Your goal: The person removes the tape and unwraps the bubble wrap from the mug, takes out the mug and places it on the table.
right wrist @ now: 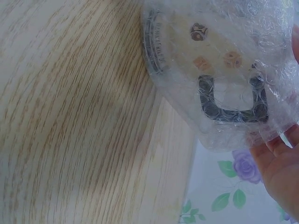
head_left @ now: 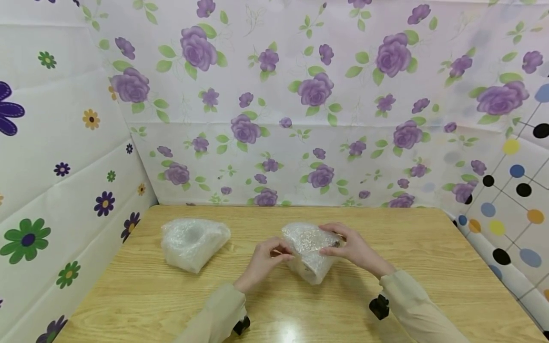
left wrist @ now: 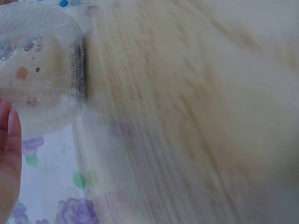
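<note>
A mug wrapped in clear bubble wrap [head_left: 306, 243] stands on the table between both hands. Through the wrap, the right wrist view shows a cream mug [right wrist: 182, 46] with a dark squared handle [right wrist: 233, 115], a dark band and small printed pictures. My right hand [head_left: 353, 247] grips its right side with thumb and fingers apart. On the other side, my left hand [head_left: 266, 262] pinches the wrap's left edge between thumb and fingers. The left wrist view catches only part of the left hand [left wrist: 9, 154], beside the wrapped mug [left wrist: 42, 70].
A second bubble-wrapped bundle [head_left: 193, 243] lies on the left of the wooden table [head_left: 141, 305]; its contents cannot be made out. Flowered sheets [head_left: 279, 95] hang behind the table, with a dotted sheet [head_left: 514, 205] on the right.
</note>
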Available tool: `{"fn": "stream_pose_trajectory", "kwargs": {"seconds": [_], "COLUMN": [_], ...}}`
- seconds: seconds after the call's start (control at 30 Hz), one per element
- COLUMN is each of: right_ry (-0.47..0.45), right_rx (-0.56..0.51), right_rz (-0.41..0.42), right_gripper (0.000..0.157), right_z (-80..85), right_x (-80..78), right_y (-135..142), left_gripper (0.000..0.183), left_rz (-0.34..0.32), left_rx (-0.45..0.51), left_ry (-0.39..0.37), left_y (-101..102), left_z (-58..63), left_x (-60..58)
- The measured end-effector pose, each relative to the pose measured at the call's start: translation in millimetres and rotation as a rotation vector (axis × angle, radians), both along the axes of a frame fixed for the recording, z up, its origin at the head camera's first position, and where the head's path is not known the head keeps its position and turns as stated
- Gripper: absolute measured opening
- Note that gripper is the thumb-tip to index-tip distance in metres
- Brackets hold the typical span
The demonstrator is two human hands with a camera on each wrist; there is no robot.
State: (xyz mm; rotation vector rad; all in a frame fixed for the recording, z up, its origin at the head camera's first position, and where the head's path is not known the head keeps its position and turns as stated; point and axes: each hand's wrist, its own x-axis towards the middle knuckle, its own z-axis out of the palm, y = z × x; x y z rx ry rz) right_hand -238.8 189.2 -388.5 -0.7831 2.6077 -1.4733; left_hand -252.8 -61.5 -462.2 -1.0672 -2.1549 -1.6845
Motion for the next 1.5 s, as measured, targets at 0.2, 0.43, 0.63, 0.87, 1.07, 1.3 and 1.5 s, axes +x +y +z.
{"fn": "stream_pose_trajectory", "kwargs": {"seconds": [0.2, 0.43, 0.63, 0.87, 1.07, 1.3, 1.5], "right_ry": [0.008, 0.021, 0.009, 0.007, 0.008, 0.007, 0.022], "right_rx": [-0.008, 0.001, 0.004, -0.008, 0.008, 0.004, 0.009], "right_rz": [0.0, -0.002, -0.003, 0.004, -0.004, 0.003, 0.0], "right_gripper": [0.058, 0.058, 0.058, 0.058, 0.058, 0.058, 0.057], "right_z": [-1.1, -1.4, -1.2, 0.1, -0.2, 0.4, -1.3], "right_x": [-0.6, -0.8, -0.7, 0.0, -0.2, -0.2, -0.6], "right_y": [-0.1, -0.2, -0.4, -0.3, -0.6, -0.4, -0.4], "left_gripper": [0.007, 0.007, 0.008, 0.012, 0.013, 0.009, 0.008], "left_rz": [-0.001, -0.035, -0.032, -0.039, -0.051, -0.056, -0.074], "left_rx": [-0.023, -0.038, -0.065, -0.05, -0.04, -0.006, 0.017], "left_ry": [-0.101, -0.157, -0.161, -0.15, -0.212, -0.312, -0.364], "left_y": [3.0, 2.9, 2.8, 1.8, 1.4, 3.0, 2.1], "left_z": [6.1, 26.8, 32.0, 30.8, 25.6, 28.5, 26.3], "left_x": [4.0, 17.6, 21.6, 22.3, 19.0, 20.7, 20.7]}}
